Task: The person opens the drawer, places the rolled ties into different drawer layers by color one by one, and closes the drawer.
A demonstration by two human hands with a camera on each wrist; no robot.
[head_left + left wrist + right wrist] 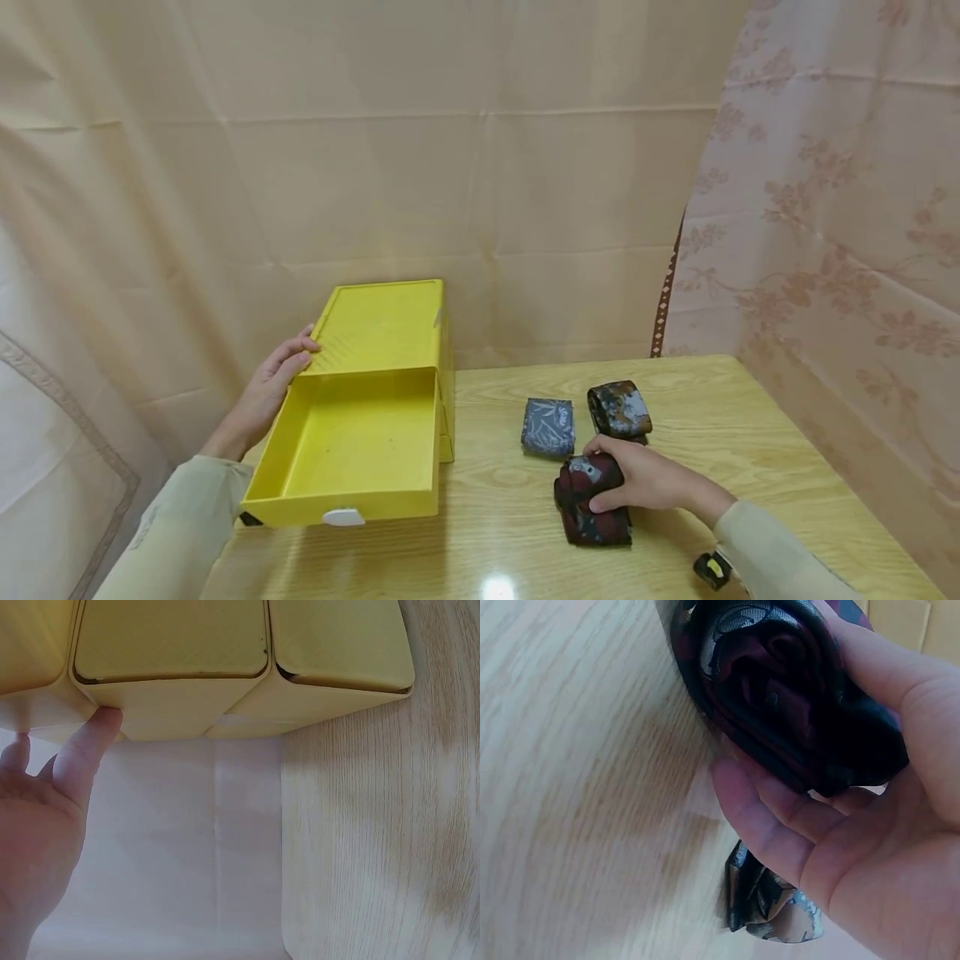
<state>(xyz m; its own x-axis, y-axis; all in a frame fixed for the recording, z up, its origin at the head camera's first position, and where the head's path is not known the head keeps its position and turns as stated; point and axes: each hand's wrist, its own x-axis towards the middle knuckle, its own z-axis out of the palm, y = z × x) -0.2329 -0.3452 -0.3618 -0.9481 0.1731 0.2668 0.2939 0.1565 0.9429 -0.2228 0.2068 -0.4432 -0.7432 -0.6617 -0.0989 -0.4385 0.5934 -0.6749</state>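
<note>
My right hand grips a rolled dark red necktie with a floral pattern, low over the table. In the right wrist view, fingers and thumb lie round the silky roll. Just behind it are a rolled brown-and-blue necktie and a rolled grey-blue necktie with a leaf print. My left hand rests against the left edge of a yellow drawer box, its fingertips at the top. The upper drawer is pulled out, and nothing lies in it.
The light wooden table carries everything. A small black object with a yellow part is by my right sleeve. Beige curtain hangs behind, and a floral curtain borders the right side. A white handle sticks out from the drawer front.
</note>
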